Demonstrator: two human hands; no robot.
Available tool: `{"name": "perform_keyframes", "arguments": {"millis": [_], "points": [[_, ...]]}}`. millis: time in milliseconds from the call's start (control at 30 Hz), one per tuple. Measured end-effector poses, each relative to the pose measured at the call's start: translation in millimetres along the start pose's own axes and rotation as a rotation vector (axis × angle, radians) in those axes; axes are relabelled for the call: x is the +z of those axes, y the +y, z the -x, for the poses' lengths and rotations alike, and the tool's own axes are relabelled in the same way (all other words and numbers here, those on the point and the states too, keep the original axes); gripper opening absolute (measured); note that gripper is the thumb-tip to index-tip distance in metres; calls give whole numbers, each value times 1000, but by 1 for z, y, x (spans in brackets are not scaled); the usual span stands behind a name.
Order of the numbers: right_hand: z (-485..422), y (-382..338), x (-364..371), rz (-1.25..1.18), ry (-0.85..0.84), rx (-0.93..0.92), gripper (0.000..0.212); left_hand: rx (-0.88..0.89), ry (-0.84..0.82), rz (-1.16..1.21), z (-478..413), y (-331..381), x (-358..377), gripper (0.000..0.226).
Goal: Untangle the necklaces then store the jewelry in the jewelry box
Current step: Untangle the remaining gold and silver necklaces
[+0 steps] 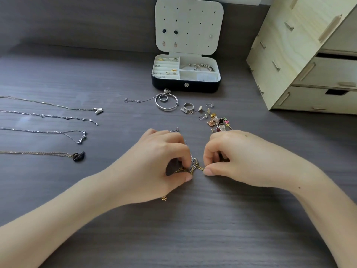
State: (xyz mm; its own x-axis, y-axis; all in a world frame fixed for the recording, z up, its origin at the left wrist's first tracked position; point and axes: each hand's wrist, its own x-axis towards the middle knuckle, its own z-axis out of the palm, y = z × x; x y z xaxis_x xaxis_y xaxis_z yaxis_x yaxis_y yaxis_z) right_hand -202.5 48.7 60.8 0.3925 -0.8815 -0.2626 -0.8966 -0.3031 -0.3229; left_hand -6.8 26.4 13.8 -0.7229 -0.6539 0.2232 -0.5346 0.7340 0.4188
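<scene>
A knot of gold and silver necklace chains [194, 167] lies on the dark table between my hands. My left hand [154, 167] pinches the knot from the left, and my right hand [237, 157] pinches it from the right, fingers curled. A silver chain end [174, 130] shows above my left hand and a gold clasp [163, 198] below it. The open jewelry box [185, 87] stands at the back, with rings, studs and a bracelet inside and earrings on its lid. Several untangled necklaces [58, 132] lie stretched out at the left.
Between the box and my hands lie a silver bangle [166, 103] with a chain, a ring [188, 106] and a heap of small earrings and charms [217, 119]. A pale wooden drawer unit [301, 60] stands at the right.
</scene>
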Motion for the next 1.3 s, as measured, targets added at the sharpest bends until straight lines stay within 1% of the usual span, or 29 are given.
{"name": "perform_keyframes", "arguments": {"millis": [67, 133, 167, 267, 367, 500, 600, 767, 900, 1000, 1100, 1167, 1300], "points": [[-1, 1, 2, 29, -2, -33, 18, 12, -10, 2, 0, -3, -3, 14], [-1, 2, 1, 26, 18, -54, 22, 29, -11, -51, 0, -6, -7, 12], [-1, 3, -1, -3, 30, -51, 22, 33, -11, -78, 0, -8, -9, 13], [0, 6, -6, -156, 52, -33, 15, 31, -11, -129, -1, -11, -15, 17], [0, 5, -8, -290, 7, -38, 18, 7, -9, -165, -1, -14, -18, 16], [-1, 4, -9, -343, -6, 16, 19, -32, -13, -167, -2, -15, -19, 19], [-1, 3, -10, -385, 12, 31, 16, -35, -3, -160, -1, -14, -19, 12], [-1, 1, -11, -449, 16, 17, 16, -23, 60, -195, -4, -9, -10, 31], [-1, 1, -11, -502, 19, -13, 16, -30, 54, -42, -9, -3, -4, 36], [0, 2, -12, -544, 27, -27, 16, -64, 5, 88, -13, -1, 1, 33], [-1, 3, -13, -552, 46, -17, 15, -112, -5, 188, -15, 0, 5, 24], [-3, 6, -12, -515, 84, 5, 15, -131, -18, 238, -15, 0, 5, 19], [-8, 11, -7, -363, 196, 26, 13, -170, -77, 339, -16, -2, 0, 14]]}}
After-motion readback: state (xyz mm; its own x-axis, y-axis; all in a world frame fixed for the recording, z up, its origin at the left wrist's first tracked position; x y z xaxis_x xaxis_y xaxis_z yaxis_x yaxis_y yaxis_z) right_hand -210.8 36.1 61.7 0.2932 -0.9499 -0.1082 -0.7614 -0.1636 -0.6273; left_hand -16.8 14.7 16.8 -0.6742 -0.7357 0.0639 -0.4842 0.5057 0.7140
